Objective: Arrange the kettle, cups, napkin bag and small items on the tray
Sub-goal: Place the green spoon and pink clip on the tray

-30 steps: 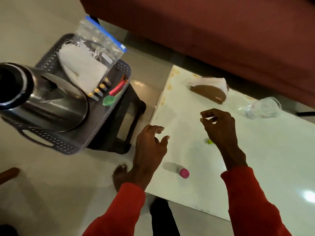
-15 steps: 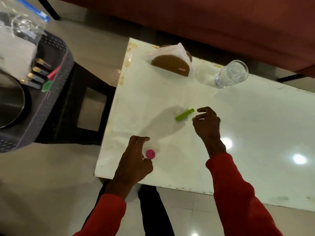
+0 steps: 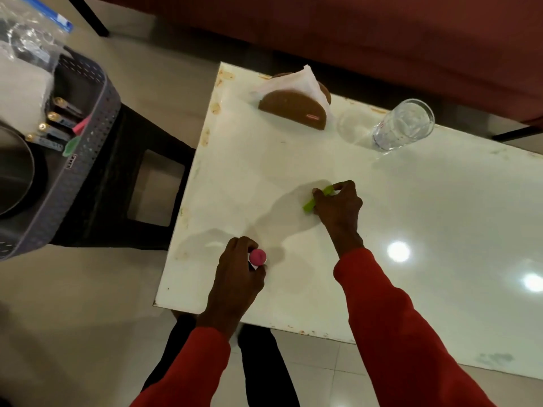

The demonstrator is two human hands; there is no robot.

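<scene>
Grip, left: your left hand (image 3: 239, 273) curls round the pink-capped item (image 3: 257, 257) near the lower left of the white table (image 3: 440, 230), fingertips closed on its sides.
Grip, right: your right hand (image 3: 338, 202) pinches the green stick (image 3: 317, 199) at mid-frame, thumb and fingers closed along its length; only its ends show.
Handling: both pieces look small, light and rigid, so a fingertip pinch across the middle should do. The pink cap looks rounded and could roll if you let go.
Tray: the grey perforated tray (image 3: 85, 160) sits at the left edge of the frame on a dark stool (image 3: 141, 183), already holding the kettle (image 3: 14, 171), the napkin bag (image 3: 26, 54) and a row of small items (image 3: 53, 127).
Glass: the clear glass (image 3: 402, 126) stands at the upper right of the table; judge it fragile and slick, best taken round the body.
Surface: glossy and hard, with glare spots at the right; things should slide easily.
Room: a brown napkin holder (image 3: 293, 108) sits at the table's top edge, a red sofa (image 3: 382, 39) behind it, pale floor tiles below.
</scene>
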